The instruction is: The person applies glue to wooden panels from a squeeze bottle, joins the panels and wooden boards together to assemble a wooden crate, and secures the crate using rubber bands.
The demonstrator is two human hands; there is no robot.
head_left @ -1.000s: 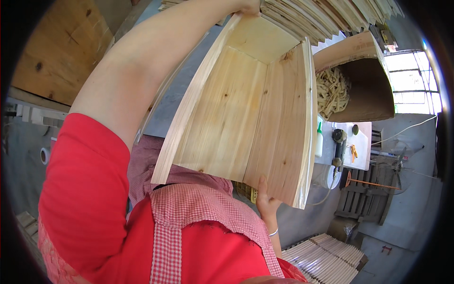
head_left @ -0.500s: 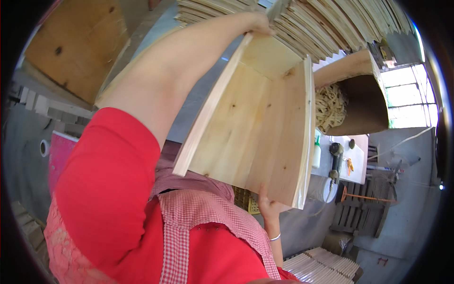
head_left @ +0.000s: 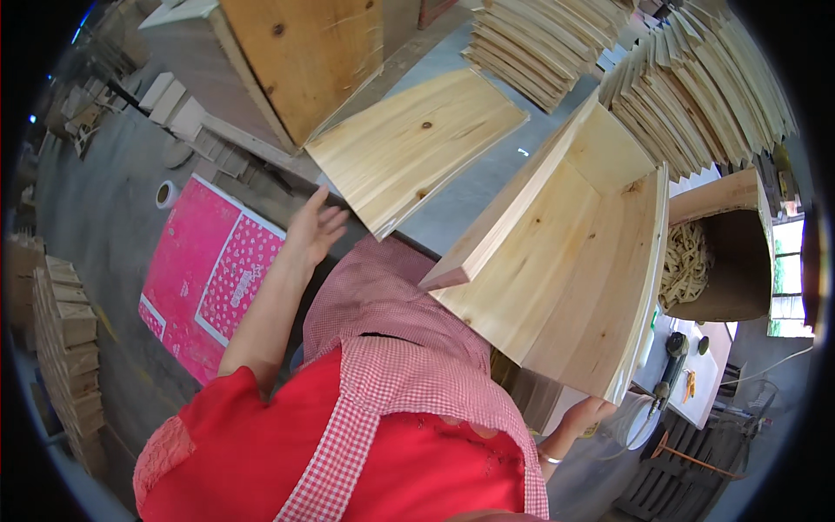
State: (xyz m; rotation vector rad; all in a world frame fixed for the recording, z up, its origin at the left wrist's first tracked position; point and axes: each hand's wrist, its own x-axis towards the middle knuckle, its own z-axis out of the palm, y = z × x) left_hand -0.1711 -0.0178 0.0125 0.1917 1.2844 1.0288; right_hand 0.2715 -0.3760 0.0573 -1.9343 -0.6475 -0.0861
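Head view: left hand (head_left: 317, 228) empty, fingers spread, near corner of board (head_left: 426, 143) on table (head_left: 513, 155). Box (head_left: 557, 270), open side up, right of board; right hand (head_left: 581, 419) at its near edge, grip partly hidden, cannot tell how closed.

A bright pink panel (head_left: 193, 265) at the left of the view bears white lettering (head_left: 246, 287), tilted and too small and blurred to read. The print stands inside a white-bordered rectangle (head_left: 228, 300) scattered with small pale motifs, and a smaller white-edged patch (head_left: 152, 318) marks the panel's lower left corner; no word, number or sign is legible.
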